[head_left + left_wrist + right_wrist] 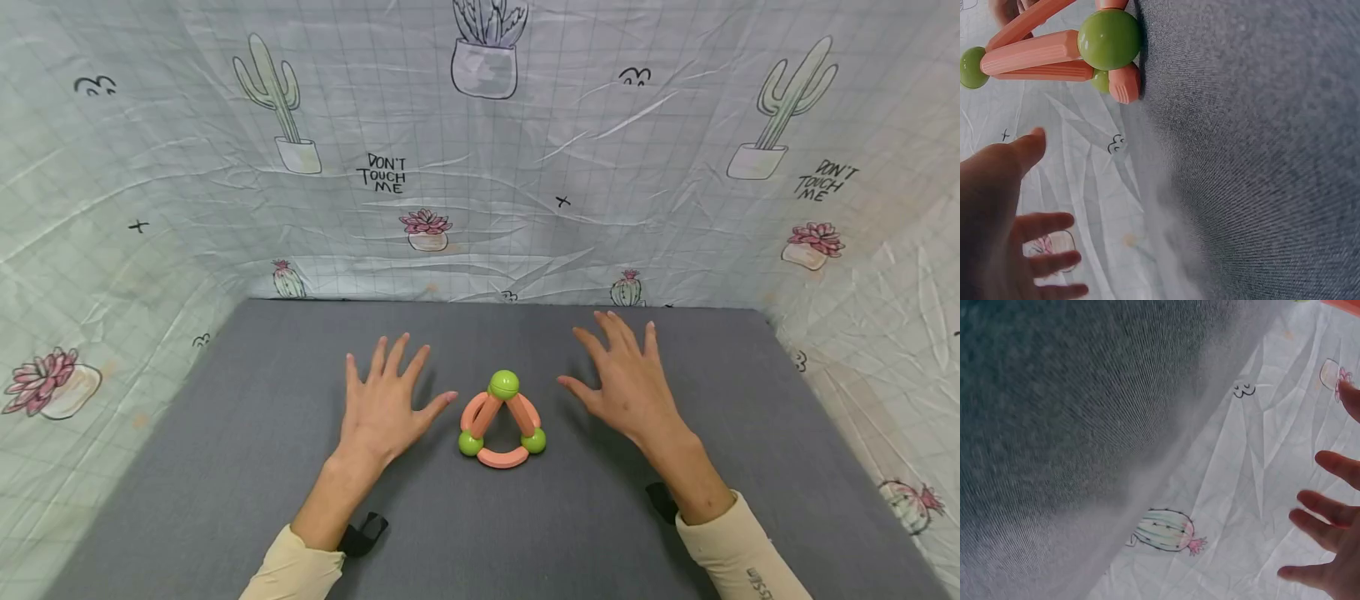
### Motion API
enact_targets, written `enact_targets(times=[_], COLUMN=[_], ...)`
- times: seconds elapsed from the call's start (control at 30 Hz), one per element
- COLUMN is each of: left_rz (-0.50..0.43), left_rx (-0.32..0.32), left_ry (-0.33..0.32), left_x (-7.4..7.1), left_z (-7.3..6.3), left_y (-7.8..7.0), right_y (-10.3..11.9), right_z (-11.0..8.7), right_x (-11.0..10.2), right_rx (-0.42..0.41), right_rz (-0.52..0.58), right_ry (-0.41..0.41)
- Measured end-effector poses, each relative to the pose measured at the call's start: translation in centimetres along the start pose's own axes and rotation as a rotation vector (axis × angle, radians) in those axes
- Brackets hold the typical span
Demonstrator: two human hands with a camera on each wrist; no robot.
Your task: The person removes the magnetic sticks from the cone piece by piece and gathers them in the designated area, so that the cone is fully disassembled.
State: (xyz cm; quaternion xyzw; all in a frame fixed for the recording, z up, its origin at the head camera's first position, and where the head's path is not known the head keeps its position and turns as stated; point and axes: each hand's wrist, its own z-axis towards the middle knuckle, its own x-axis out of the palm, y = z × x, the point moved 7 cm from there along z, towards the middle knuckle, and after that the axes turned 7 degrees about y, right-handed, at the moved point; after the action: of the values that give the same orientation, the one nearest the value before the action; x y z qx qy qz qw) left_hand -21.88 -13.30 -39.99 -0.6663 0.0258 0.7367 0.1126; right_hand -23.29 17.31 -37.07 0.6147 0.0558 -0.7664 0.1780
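Between the hands, a small frame of orange rods [503,457] and green balls [504,384] stands on the grey tabletop, one ball at its top and two showing low at the front. Fingers spread, the left hand [384,413] is to its left, the thumb tip a short way from it. On the other side the right hand [628,387] is also spread, farther off, touching nothing. In the left wrist view the orange rods [1035,53] and green ball [1109,39] are close beyond the left thumb. Only a corner of an orange rod [1344,306] shows in the right wrist view.
Pale fabric [525,150] printed with cacti hangs behind the grey table [502,542] and along both sides. A black strap [365,534] is at the left wrist, another black strap [662,502] at the right. Both forearms wear cream sleeves [296,567].
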Motion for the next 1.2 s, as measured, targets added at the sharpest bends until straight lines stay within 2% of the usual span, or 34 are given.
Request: enact_targets(times=[0.2, 0.43, 0.83, 1.0, 1.2], left_rz=[-0.106, -0.238, -0.365, -0.457, -0.549], left_rx=[0.110, 0.173, 0.228, 0.250, 0.249], left_ry=[-0.118, -0.147, -0.168, -0.144, -0.116], left_x=[-0.8, -1.3, -1.4, -1.3, -1.3], left_z=[0.0, 0.2, 0.2, 0.2, 0.3], left_y=[-0.8, -1.7, -2.5, -2.8, -3.1], right_y=[0.5, 1.2, 2.1, 2.7, 3.3], right_z=[-0.2, -0.1, 0.0, -0.1, 0.0], right_x=[-0.2, -0.3, 0.6, 0.8, 1.0], right_rx=[-0.061, -0.117, -0.096, -0.124, -0.123], right_rz=[0.060, 0.222, 0.502, 0.650, 0.741], right_ry=[-0.058, -0.103, 0.007, 0.036, 0.103])
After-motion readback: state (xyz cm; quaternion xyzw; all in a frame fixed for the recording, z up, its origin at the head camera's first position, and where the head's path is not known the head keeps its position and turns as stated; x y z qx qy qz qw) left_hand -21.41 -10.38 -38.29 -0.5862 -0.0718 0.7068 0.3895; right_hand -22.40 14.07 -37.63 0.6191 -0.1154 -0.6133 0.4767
